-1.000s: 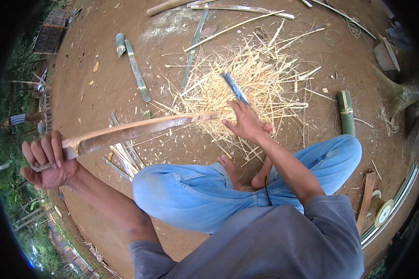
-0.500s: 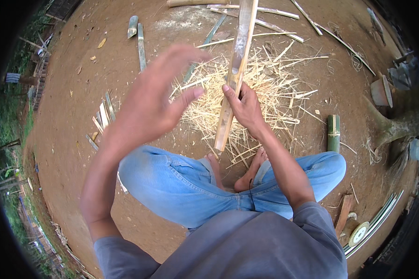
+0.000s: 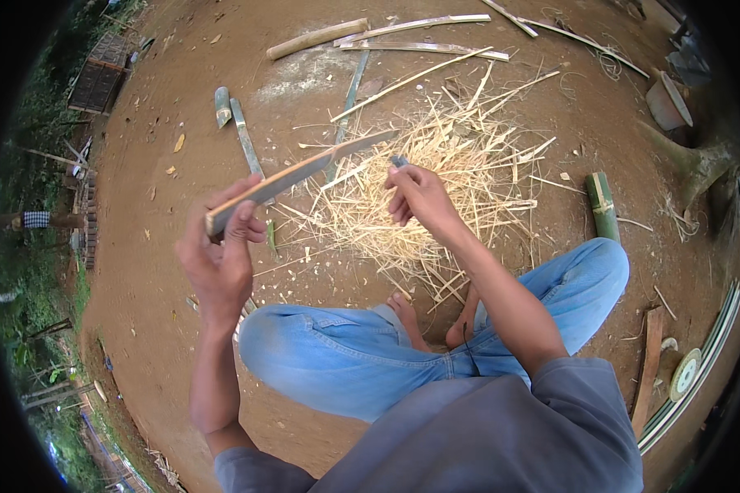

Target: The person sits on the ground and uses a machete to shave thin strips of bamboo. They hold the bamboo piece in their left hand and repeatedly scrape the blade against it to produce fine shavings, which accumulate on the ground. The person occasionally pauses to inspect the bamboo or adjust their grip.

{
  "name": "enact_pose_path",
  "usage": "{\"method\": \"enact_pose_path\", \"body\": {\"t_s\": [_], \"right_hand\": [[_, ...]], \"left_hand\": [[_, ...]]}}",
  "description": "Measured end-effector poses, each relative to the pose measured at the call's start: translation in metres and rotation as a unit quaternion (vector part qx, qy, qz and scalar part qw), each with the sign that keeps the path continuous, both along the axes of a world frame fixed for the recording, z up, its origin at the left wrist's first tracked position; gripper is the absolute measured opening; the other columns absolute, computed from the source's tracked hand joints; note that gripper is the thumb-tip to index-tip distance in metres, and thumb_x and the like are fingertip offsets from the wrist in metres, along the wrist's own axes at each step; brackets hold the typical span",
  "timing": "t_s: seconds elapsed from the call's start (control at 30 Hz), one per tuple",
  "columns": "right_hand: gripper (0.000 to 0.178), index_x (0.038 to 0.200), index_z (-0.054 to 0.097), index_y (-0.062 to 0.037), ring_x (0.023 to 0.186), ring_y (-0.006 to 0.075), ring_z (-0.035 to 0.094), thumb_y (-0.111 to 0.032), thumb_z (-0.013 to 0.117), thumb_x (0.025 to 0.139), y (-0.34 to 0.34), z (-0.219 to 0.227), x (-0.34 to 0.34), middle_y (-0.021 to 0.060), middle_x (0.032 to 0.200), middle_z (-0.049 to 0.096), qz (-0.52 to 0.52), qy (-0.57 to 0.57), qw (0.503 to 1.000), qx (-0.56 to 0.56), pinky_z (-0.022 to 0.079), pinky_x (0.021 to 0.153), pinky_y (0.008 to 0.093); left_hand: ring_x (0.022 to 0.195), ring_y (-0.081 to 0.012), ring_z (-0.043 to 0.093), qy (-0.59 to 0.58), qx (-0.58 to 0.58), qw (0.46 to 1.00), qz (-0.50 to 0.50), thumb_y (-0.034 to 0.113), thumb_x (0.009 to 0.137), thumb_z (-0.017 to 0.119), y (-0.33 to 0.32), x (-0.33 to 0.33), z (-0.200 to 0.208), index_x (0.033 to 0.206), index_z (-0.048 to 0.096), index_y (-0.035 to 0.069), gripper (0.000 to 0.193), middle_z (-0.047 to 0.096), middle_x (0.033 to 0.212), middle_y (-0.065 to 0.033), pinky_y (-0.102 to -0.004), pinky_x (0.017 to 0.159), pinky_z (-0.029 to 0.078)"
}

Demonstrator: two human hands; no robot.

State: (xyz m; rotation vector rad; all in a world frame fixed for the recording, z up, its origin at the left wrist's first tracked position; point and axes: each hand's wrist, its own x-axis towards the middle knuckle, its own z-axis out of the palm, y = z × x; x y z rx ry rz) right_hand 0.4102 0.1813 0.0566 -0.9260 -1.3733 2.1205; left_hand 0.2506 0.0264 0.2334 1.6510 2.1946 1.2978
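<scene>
Left hand (image 3: 222, 259): I see it gripping bamboo slat (image 3: 292, 175)
Right hand (image 3: 426, 201): curled, pinching dark thing (image 3: 399, 160), kind unclear
Shavings (image 3: 452, 168): heaped well inside left edge of ground (image 3: 156, 329)

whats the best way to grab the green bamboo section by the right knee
Probably around the middle of the green bamboo section, from above, gripping across its width: it looks like a thick round tube lying down, and the right knee meets its near end in this view, leaving the middle more open.

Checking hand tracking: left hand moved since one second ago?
Yes: the left hand is now farther right, closer to the pile of pale shavings.
</scene>
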Motion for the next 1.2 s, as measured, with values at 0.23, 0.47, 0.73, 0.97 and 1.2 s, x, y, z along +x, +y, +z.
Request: {"method": "enact_pose_path", "body": {"t_s": [0.23,0.47,0.73,0.97,1.2], "right_hand": [[0.039,0.109,0.055,0.0010,0.104,0.0366,0.058,-0.031,0.062,0.088,0.020,-0.190,0.052,0.0236,0.106,0.060,0.035,-0.431,0.850,0.301,0.047,0.087,0.0481],[0.051,0.126,0.040,-0.0031,0.113,0.0374,0.055,-0.034,0.059,0.091,0.043,-0.258,0.044,0.0209,0.124,0.046,0.218,-0.529,0.745,0.342,0.048,0.092,0.0469],[0.044,0.117,0.048,0.0021,0.095,0.0400,0.067,-0.031,0.056,0.088,0.062,-0.255,0.061,0.0265,0.101,0.065,0.179,-0.489,0.805,0.284,0.052,0.084,0.0468],[0.052,0.080,0.061,0.0048,0.069,0.0348,0.067,-0.047,0.062,0.085,0.016,-0.129,0.058,0.0219,0.067,0.063,0.117,-0.346,0.918,0.157,0.050,0.067,0.0420],[0.036,0.080,0.054,-0.0004,0.046,0.0158,0.053,-0.034,0.066,0.087,-0.069,-0.054,0.083,0.0071,0.060,0.054,0.011,-0.210,0.976,0.055,0.042,0.045,0.0328]], "left_hand": [[0.059,-0.0086,0.057,-0.037,0.044,0.996,0.074,0.019,0.097,0.059,0.035,-0.058,0.083,0.109,0.055,-0.004,0.026,0.068,0.104,-0.0248,-0.0200,0.051,0.045],[0.057,-0.0079,0.055,-0.062,0.003,0.993,0.104,0.022,0.098,0.058,0.075,-0.099,0.036,0.108,0.053,-0.001,0.026,0.068,0.105,-0.0247,-0.0202,0.050,0.044],[0.058,-0.0073,0.054,-0.045,0.003,0.996,0.078,0.024,0.099,0.057,0.090,-0.113,0.042,0.109,0.053,-0.001,0.027,0.068,0.105,-0.0232,-0.0199,0.051,0.044],[0.059,-0.0066,0.054,-0.055,-0.031,0.998,0.018,0.025,0.100,0.055,0.051,-0.106,0.072,0.107,0.053,0.000,0.026,0.069,0.104,-0.0211,-0.0196,0.051,0.043],[0.061,-0.0064,0.053,-0.074,-0.005,0.996,-0.038,0.022,0.099,0.056,-0.010,-0.085,0.109,0.108,0.056,0.002,0.022,0.070,0.105,-0.0195,-0.0208,0.053,0.043]]}}
